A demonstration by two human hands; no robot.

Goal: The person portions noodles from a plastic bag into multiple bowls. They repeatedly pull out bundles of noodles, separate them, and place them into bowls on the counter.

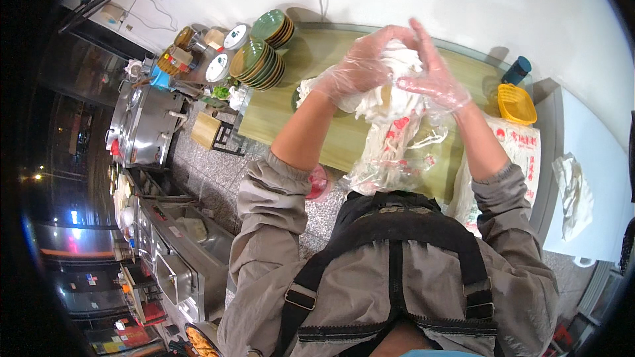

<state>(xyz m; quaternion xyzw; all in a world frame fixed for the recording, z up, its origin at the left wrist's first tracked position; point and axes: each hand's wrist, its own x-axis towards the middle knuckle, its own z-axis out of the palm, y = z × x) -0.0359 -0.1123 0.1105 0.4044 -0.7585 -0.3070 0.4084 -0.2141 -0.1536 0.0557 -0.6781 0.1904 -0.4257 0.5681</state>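
Note:
Both my hands wear clear plastic gloves over the table. My left hand (359,67) curls around a bundle of white noodles (403,59) from the left. From the other side, my right hand (436,77) cups the bundle, its thumb and fingers spread around it. More loose noodles hang below the hands, above an opened clear plastic bag (392,144) with red print that still holds noodles. Beyond my left wrist, another heap of white noodles (305,90) shows in part, on what looks like a dark dish. My forearm and hand hide much of it.
Stacked green bowls (258,64) stand at the table's (317,134) left end. A yellow plastic basket (517,104) and a dark blue canister (517,70) are at the right, near a printed noodle bag (518,158). A white chest (590,158) carries a cloth. A wooden stool (206,130) stands left.

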